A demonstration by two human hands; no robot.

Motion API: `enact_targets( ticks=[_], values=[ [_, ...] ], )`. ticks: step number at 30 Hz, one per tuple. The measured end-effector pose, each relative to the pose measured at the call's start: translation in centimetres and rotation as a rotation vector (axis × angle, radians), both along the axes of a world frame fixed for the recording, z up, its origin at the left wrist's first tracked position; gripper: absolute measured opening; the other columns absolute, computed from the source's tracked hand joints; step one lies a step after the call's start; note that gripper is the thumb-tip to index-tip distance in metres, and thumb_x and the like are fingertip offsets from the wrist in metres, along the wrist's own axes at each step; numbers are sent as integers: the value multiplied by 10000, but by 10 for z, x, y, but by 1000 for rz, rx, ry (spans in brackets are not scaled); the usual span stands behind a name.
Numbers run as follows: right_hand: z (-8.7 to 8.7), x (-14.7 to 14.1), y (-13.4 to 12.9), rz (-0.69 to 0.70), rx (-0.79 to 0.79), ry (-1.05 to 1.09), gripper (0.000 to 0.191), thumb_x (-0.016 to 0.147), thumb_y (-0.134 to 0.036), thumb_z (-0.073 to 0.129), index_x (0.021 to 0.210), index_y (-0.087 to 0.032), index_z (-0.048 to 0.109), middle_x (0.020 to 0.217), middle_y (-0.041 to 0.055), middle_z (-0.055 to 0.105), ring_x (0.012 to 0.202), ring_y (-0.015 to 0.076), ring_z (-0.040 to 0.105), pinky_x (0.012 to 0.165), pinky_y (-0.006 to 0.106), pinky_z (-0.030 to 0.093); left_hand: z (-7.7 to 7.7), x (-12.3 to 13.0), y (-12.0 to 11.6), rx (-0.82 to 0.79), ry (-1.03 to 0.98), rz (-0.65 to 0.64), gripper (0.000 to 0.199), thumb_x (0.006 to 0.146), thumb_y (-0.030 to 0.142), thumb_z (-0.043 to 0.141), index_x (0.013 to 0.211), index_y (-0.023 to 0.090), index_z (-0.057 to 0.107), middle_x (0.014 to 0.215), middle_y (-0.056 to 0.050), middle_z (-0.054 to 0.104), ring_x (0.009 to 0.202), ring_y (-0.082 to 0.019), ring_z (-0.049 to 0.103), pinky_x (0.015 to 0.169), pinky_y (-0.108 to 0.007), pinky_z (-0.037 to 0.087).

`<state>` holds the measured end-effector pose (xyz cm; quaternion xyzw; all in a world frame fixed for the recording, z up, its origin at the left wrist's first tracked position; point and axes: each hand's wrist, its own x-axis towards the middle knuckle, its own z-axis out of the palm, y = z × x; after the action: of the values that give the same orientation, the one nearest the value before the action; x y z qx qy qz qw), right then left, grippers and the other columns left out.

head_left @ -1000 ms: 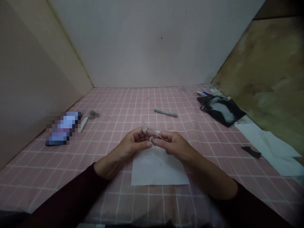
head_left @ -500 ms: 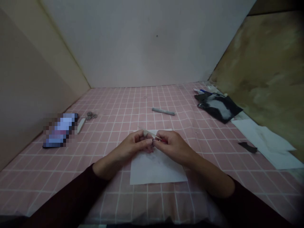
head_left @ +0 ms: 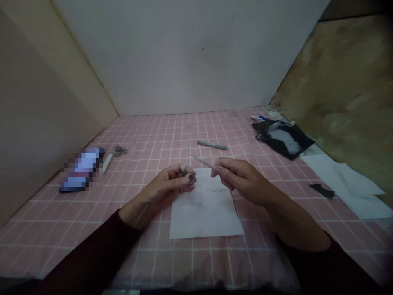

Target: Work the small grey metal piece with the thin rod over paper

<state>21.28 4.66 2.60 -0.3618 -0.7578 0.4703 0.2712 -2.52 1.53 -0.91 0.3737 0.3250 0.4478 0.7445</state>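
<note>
My left hand [head_left: 172, 180] pinches a small dark grey ring [head_left: 190, 178] between thumb and fingers, above the left part of a white paper sheet [head_left: 208, 217]. A pale band wraps its index finger. Closed around a thin pointed tool [head_left: 201, 160], my right hand [head_left: 235, 174] is over the sheet's upper right edge. The tool's tip points up and left, apart from the ring. Grey smudges mark the paper.
A grey rod [head_left: 211, 145] lies beyond the hands. At left are a phone [head_left: 81, 170], a white strip [head_left: 107, 164] and small grey rings [head_left: 120, 151]. At right lie a black sheet [head_left: 285, 139], white papers [head_left: 346, 184] and a dark scrap [head_left: 321, 190].
My right hand has moved right, away from my left hand, and its thin tool now shows clearly. My left hand has shifted slightly left, with the ring now visible in its fingers.
</note>
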Motion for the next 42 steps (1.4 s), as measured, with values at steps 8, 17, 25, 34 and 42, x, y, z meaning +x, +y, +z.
enact_targets(
  ticks=[8,17,25,34,42],
  values=[
    [15,13,0,191,63,-170,294,956,-361,497,741,-185,595,621,-33,444,582,104,413,574,264,320,-2,-4,3,-27,-46,17,244,754,227,846,935,110,732,800,-29,691,697,-84,643,671,-168,522],
    [1,-3,-4,132,119,-295,315,967,-329,482,698,-177,545,632,-17,493,621,117,457,618,283,313,-3,0,4,-5,32,2,251,713,247,872,878,116,737,771,-22,701,657,-80,637,675,-182,514],
    [-8,-17,-15,18,418,-388,304,980,-324,460,727,-169,524,657,-1,499,623,116,395,633,304,241,-5,-6,8,-120,127,-121,296,710,351,864,818,114,725,681,-40,704,548,-99,617,511,-190,470],
    [-27,-25,-3,236,-654,32,354,918,-483,450,690,-213,439,489,-103,226,433,76,154,466,248,170,7,1,0,174,165,83,261,664,215,890,858,146,729,768,2,698,715,-99,653,717,-201,523],
    [-25,-20,-5,5,401,-266,329,977,-362,452,705,-180,479,655,-8,473,627,114,406,630,284,252,3,-6,4,-27,193,-23,286,728,346,843,807,104,714,638,-29,689,497,-77,591,506,-177,474]
  ],
)
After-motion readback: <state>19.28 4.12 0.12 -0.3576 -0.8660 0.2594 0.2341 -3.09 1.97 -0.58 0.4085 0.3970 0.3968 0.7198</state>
